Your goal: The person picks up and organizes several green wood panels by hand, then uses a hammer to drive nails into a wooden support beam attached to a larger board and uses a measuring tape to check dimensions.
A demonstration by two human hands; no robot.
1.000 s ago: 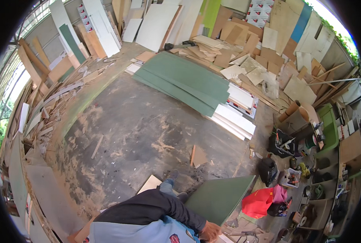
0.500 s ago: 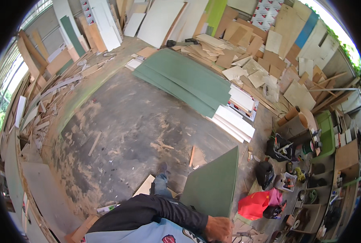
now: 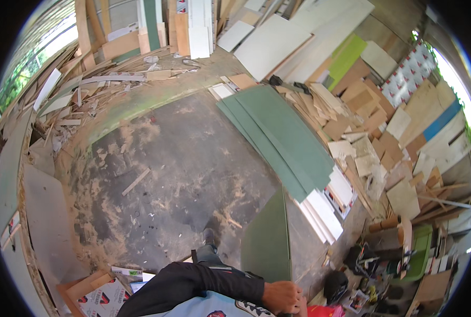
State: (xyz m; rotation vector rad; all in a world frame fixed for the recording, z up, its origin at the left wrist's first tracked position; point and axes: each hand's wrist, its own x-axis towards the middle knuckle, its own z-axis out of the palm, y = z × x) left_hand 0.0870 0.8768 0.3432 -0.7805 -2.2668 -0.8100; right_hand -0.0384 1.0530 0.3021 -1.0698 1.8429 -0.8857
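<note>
My left arm in a black sleeve reaches across my body toward the right. My left hand (image 3: pixel 281 297) is closed at the near end of a green board (image 3: pixel 267 238), which stands on edge and tilted along my right side. A sliver of my right hand (image 3: pixel 302 306) shows just beside it at the lower edge; its fingers are mostly hidden. The board's far corner rises in front of a stack of flat green boards (image 3: pixel 283 137) on the floor. One shoe (image 3: pixel 208 236) shows beneath me.
White boards (image 3: pixel 320 214) lie by the green stack. Wood offcuts (image 3: pixel 362 153) heap up at the right, with a green bin (image 3: pixel 421 253) and black bag (image 3: pixel 335 285) nearer. Scrap strips (image 3: pixel 103 84) pile up at the left. A loose wooden strip (image 3: pixel 136 181) lies on the dusty floor.
My view has turned to the left, so the room appears shifted to the right. The green board remains at my hands and its far corner now overlaps the edge of the stack.
</note>
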